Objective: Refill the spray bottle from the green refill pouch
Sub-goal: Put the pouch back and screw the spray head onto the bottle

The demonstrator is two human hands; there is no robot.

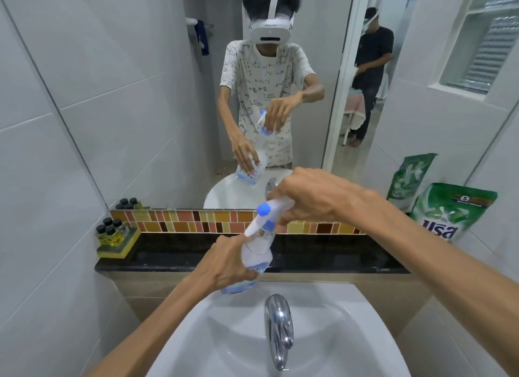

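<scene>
Fingers of the right hand (pixel 311 196) curl tight around the white and blue spray top (pixel 266 216) of the spray bottle (pixel 257 250). It looks like this hand is there to twist the top off, but I cannot tell if it has come loose yet. Fingers of the left hand (pixel 224 264) wrap around the clear body of the bottle and hold it firm. The bottle leans a little to the left. It is up in the air, over the back edge of the white sink (pixel 224 334), just behind the shiny tap (pixel 278 329). Only a little blue liquid sits at its bottom.

So the job is just at the start. The top is on, and nothing has been poured in. The green refill pouch (pixel 449 211) stands far off to the right on the dark counter (pixel 168 258), leaning in the corner by the wall. No hand touches it. I think the top has to come off first. Then the pouch must be picked up, opened and tipped into the bottle, and the top put back on.
</scene>
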